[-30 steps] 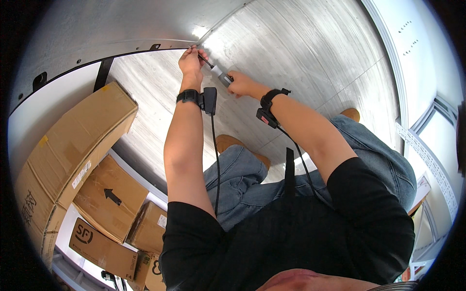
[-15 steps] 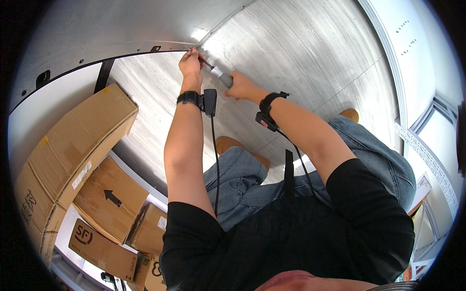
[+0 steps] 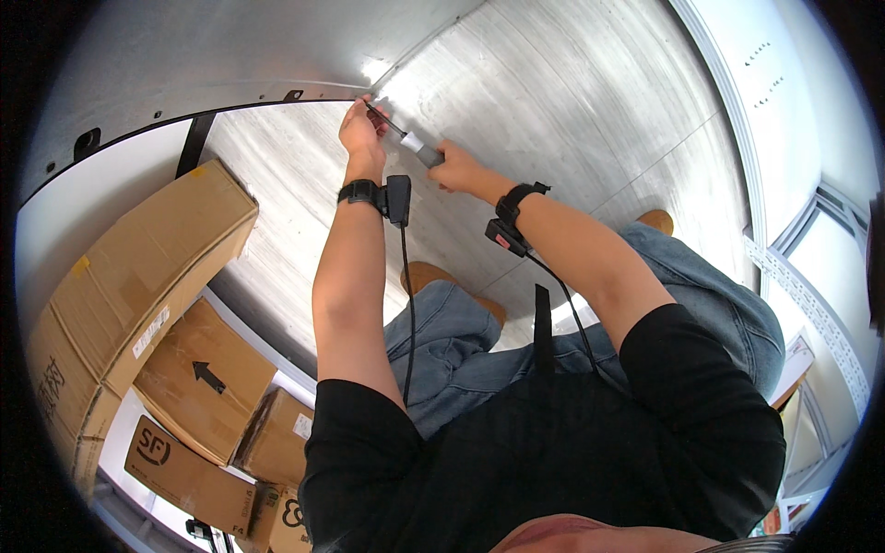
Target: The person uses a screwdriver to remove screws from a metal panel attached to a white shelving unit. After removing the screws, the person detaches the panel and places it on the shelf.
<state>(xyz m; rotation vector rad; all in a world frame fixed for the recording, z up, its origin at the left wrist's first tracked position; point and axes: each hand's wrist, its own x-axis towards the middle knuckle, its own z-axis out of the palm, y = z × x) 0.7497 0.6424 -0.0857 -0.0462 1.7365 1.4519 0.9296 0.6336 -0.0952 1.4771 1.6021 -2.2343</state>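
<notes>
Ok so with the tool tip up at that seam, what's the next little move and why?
Probably keep the tip pressed in and steady it before working it. The right hand grips the grey handle of the tool, whose thin shaft runs up to the seam where the panels meet, and the left hand pinches the shaft near the tip, so it looks seated but unworked.

The tip of the thin tool (image 3: 398,132) is hidden behind the fingers (image 3: 361,118) of the left hand (image 3: 359,138), so what it touches at the metal seam cannot be told. The fingers (image 3: 450,164) of the right hand (image 3: 458,169) cover most of its grey handle. Well below the fingers, the stacked cardboard boxes (image 3: 138,276) are cut off by the picture's left rim.
</notes>
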